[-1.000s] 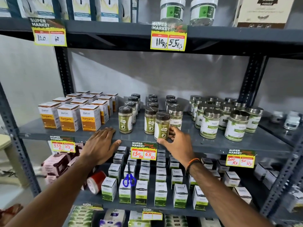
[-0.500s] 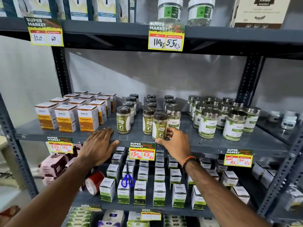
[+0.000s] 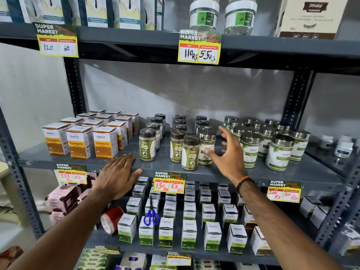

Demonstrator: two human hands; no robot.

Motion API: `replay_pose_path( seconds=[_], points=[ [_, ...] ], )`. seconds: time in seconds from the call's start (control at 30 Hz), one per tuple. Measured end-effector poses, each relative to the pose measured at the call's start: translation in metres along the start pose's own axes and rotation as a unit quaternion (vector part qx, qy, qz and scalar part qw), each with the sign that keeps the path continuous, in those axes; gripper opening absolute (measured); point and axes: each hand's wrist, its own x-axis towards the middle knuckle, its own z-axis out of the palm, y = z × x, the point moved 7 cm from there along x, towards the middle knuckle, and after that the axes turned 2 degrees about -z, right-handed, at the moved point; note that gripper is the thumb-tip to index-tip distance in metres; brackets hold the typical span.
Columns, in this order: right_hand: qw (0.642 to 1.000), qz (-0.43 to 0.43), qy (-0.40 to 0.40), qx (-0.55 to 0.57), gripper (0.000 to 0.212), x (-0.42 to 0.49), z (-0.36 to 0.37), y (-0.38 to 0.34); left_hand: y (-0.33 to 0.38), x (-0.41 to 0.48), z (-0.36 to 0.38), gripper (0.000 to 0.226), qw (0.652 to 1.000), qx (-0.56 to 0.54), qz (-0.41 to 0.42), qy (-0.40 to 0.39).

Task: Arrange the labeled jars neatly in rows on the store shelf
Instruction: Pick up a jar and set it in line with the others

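Green-labeled jars with dark lids stand in rows on the grey middle shelf (image 3: 81, 161). One such jar (image 3: 191, 152) stands forward of its row, near the shelf's front edge. Just behind it is a silver-lidded jar (image 3: 207, 147). My right hand (image 3: 227, 152) hovers open to the right of these two, fingers spread, touching neither. My left hand (image 3: 118, 174) lies flat on the shelf's front edge, left of the front-left jar (image 3: 147, 145).
Orange turmeric boxes (image 3: 76, 142) fill the shelf's left. A group of silver-lidded jars (image 3: 278, 151) stands on the right. Below are white and green boxes (image 3: 189, 232) with blue scissors (image 3: 151, 216) on them. Price tags (image 3: 169, 184) hang on the shelf edges.
My right hand has let go of the forward dark-lidded jar and moved right and up, opening its fingers. My left hand stays on the shelf edge.
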Motion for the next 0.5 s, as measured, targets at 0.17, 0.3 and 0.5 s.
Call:
replay_pose_path(
  seconds=[0.17,0.3,0.5],
  points=[
    [0.994,-0.014,-0.104,-0.039,0.103,0.01,0.029,0.013,0.001,0.001,-0.001,0.082,1.0,0.0,-0.004,-0.003],
    [0.994,-0.026,-0.101,-0.027,0.1,0.011,0.034,0.017,0.0,0.002,0.0,0.082,1.0,-0.002,-0.008,-0.002],
    [0.998,-0.04,-0.055,-0.007,0.094,0.008,0.012,0.009,0.003,-0.004,-0.011,0.082,1.0,-0.025,-0.005,-0.007]
  ],
)
